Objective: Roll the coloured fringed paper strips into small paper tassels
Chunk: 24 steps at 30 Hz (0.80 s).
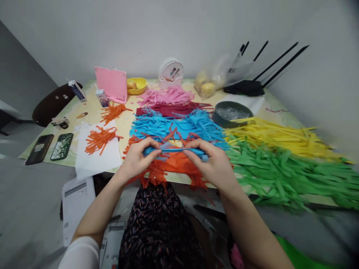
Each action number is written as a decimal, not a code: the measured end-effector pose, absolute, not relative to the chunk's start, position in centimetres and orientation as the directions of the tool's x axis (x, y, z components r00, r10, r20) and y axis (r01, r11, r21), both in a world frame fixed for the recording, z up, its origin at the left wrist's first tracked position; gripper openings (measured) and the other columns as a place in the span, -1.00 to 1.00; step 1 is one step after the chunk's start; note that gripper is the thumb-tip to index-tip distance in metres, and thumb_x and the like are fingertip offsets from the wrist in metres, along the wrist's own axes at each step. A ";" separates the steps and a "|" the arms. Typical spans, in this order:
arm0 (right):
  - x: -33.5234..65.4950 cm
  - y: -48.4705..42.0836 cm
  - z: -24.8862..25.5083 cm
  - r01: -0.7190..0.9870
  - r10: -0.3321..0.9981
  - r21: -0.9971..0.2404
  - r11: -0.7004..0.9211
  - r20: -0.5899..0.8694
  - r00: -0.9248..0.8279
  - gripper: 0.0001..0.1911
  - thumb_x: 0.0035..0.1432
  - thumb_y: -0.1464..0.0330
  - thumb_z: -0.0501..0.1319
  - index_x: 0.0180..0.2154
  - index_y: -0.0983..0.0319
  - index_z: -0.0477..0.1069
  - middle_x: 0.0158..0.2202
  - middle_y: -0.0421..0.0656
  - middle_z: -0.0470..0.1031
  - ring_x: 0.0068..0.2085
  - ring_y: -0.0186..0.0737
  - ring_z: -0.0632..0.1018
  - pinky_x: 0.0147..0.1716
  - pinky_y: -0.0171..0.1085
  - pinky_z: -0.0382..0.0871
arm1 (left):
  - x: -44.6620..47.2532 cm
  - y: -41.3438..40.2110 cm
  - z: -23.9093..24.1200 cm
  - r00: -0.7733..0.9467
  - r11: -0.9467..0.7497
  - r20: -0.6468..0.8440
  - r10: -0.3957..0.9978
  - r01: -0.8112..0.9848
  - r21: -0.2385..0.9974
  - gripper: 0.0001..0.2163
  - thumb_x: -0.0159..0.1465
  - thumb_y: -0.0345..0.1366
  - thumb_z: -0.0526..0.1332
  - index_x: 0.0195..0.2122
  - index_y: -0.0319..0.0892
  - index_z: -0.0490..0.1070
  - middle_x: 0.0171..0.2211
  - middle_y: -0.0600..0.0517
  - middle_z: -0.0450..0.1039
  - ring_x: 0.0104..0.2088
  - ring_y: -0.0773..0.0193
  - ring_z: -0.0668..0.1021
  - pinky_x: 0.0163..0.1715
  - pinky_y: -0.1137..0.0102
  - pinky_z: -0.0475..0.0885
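My left hand [137, 157] and my right hand [211, 162] both pinch a bundle of blue paper strips [175, 150], stretched level between them above the table's near edge. The fingers of each hand are closed round an end of the bundle. Under the hands lies a heap of orange strips [171, 168] that hangs over the edge. Just beyond spreads a pile of blue strips [179, 125].
Green strips [286, 172] and yellow strips [283, 136] cover the right side. Pink strips [165, 96] and dark red strips [171, 109] lie further back. White paper [97, 157] with orange scraps, two phones [50, 147], a grey bowl [232, 114], a yellow bowl [137, 85] stand around.
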State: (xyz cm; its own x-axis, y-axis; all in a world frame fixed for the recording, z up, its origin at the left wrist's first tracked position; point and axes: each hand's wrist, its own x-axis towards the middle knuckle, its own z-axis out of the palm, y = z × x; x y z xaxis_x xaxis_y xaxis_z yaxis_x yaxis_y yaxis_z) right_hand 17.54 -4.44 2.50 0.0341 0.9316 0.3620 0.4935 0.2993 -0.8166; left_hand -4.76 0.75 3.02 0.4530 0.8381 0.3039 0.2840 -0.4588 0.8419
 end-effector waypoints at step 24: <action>17.4 -5.0 2.1 0.182 0.867 -0.854 0.488 0.498 0.013 -0.75 0.10 0.56 0.17 -0.38 0.17 0.59 -0.47 -0.21 0.62 -0.48 -0.32 0.62 -0.45 -0.39 0.53 | -5.5 0.7 2.1 0.597 -0.150 0.199 0.777 -0.132 0.980 -0.86 0.24 -0.26 0.26 -0.38 -0.20 0.55 -0.25 -0.10 0.61 -0.17 0.12 0.63 -0.06 0.23 0.47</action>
State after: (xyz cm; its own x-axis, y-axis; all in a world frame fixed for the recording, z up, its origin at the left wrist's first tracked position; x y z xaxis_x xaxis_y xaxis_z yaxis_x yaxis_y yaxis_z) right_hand 17.36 -5.01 2.07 0.0134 0.8670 0.4982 0.1821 0.4878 -0.8537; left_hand -5.52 0.67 2.10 0.5972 0.7770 0.1991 -0.1321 -0.1496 0.9799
